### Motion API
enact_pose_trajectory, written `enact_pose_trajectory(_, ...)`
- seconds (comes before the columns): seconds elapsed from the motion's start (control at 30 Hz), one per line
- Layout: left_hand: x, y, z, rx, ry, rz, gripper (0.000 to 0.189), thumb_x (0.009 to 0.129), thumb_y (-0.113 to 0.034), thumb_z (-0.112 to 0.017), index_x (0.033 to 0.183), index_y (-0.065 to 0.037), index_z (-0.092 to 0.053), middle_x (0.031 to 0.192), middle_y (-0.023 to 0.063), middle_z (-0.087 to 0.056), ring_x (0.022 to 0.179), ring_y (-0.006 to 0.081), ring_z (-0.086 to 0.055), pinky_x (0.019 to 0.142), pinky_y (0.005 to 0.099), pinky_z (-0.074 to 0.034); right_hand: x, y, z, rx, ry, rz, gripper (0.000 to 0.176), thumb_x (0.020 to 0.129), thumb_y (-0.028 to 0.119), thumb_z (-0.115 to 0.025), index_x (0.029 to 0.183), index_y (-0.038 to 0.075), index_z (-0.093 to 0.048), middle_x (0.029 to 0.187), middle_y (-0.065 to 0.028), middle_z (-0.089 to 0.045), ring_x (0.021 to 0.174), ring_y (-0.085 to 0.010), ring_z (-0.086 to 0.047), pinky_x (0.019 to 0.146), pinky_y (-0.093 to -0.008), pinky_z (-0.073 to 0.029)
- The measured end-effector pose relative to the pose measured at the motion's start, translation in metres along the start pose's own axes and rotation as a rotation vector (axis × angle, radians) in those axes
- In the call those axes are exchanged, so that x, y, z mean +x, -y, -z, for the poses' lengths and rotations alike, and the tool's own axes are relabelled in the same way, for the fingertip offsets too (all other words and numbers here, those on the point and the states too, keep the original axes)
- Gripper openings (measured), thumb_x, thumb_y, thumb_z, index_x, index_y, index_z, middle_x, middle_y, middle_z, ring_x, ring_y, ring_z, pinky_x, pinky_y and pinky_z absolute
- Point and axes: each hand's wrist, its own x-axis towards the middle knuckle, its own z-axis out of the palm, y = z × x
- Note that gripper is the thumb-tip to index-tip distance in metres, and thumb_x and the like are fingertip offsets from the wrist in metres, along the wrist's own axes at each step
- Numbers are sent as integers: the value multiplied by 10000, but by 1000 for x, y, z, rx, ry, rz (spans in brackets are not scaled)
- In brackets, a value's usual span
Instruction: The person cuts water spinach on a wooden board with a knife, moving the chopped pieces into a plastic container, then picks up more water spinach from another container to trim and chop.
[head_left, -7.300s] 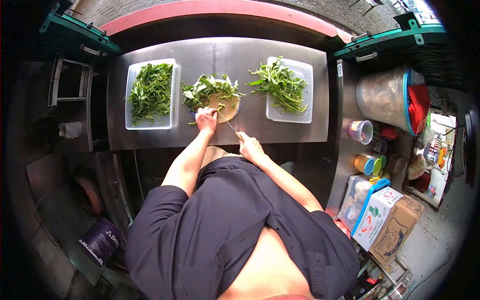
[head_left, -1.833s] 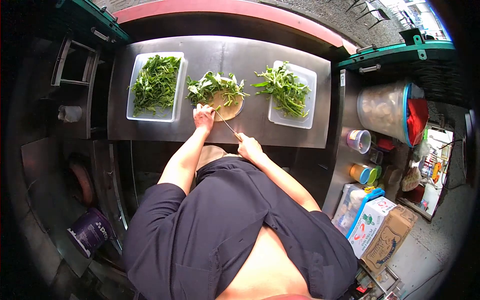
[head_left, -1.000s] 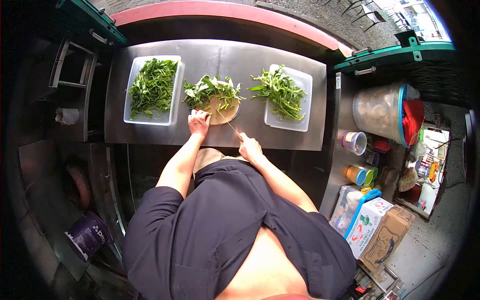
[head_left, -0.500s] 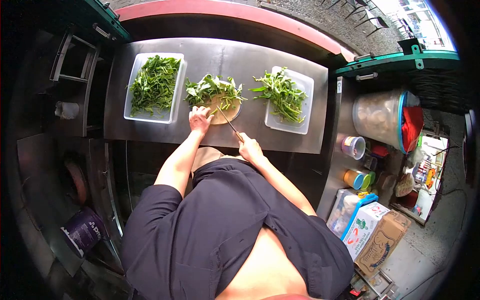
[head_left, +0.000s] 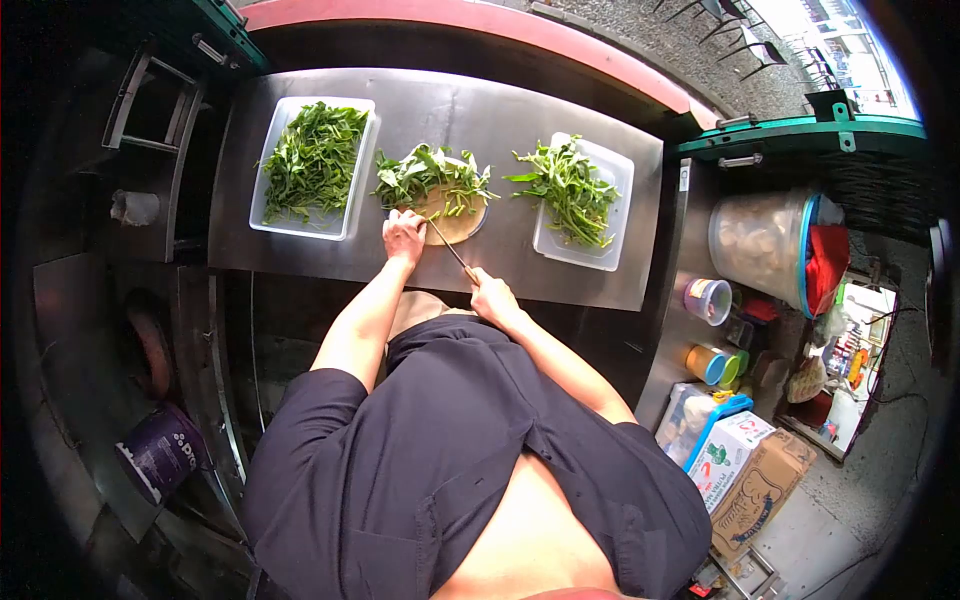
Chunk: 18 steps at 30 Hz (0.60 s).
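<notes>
A knife (head_left: 453,250) is gripped by its handle in my right hand (head_left: 492,296). Its blade slants up and left over the round chopping board (head_left: 462,227), the tip close to the fingers of my left hand (head_left: 404,236). That hand is closed at the board's left edge, its fingers bent over the ends of some green stems; what lies under them is partly hidden. Leafy greens (head_left: 428,176) cover the far half of the board, with short cut stems at the near side of the pile.
On the steel table (head_left: 480,110), a clear tub (head_left: 352,215) of cut greens stands left and a white tray (head_left: 612,255) of long-stemmed greens right. Further right are a big clear bucket (head_left: 755,245), small jars (head_left: 708,298) and boxes (head_left: 740,455). A purple bucket (head_left: 160,455) stands lower left.
The knife blade has swung leftward, its tip now nearer my left hand. Both hands stay at nearly the same place, and the whole view has shifted slightly.
</notes>
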Motion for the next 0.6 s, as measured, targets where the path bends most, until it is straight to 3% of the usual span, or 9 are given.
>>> enact_pose_trajectory(0.27,4,1,1,15,30,-55,103,843,-221,-755,894,-136,-784,966,18,-719,1004,267,-625,892,406,-521,10,15,2,-20,12,-46,283,947,124,-561,1227,85,-556,967,-304,-708,955,-500,-693,843,-583,-547)
enact_pose_trajectory(0.57,1,4,-6,9,-22,-56,89,833,-213,-769,880,-139,-783,937,22,-724,990,275,-637,863,408,-528,-3,-7,3,-59,-30,-67,236,971,163,-565,1202,114,-571,969,-309,-704,948,-510,-687,823,-598,-544)
enact_pose_trajectory(0.6,0,5,-6,5,-22,-57,89,833,-213,-769,880,-139,-783,937,22,-724,990,275,-637,863,408,-528,-3,-10,6,-79,-45,-56,298,960,143,-545,1256,119,-562,952,-297,-711,932,-491,-704,826,-586,-557)
